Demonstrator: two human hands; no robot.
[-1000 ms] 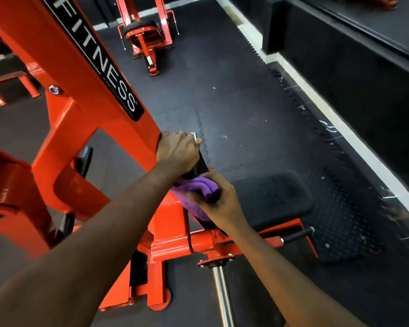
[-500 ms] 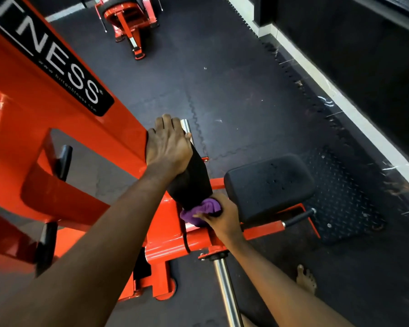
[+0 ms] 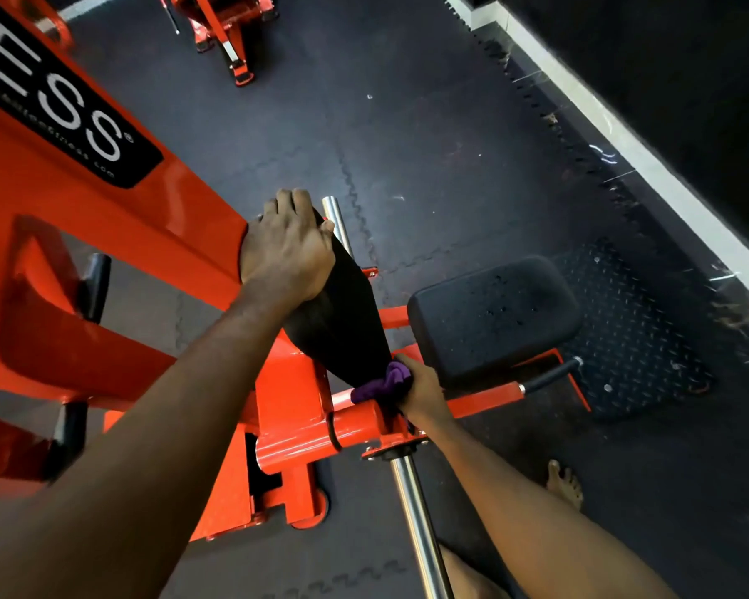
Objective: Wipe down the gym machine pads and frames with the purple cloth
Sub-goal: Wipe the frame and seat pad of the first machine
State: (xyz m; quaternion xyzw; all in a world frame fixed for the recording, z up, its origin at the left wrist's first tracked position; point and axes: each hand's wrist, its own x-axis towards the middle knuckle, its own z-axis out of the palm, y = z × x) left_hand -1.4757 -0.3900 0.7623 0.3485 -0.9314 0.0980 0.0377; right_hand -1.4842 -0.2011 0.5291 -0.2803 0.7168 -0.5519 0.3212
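Bunched purple cloth (image 3: 381,384) gripped in right hand (image 3: 422,393), at the lower end of the tilted black vinyl back pad (image 3: 342,322), touching the orange steel frame tube (image 3: 303,443). At the pad's top the left hand (image 3: 288,248) cups it, fingers together, folded over the edge. Just right of the cloth: black seat cushion (image 3: 494,317); pad face between the hands bare.

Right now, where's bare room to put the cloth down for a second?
The seat pad is bare, and so is the floor mat between it and the far machine. It's crowded low on the back pad, where your right hand grips the cloth against the orange frame.
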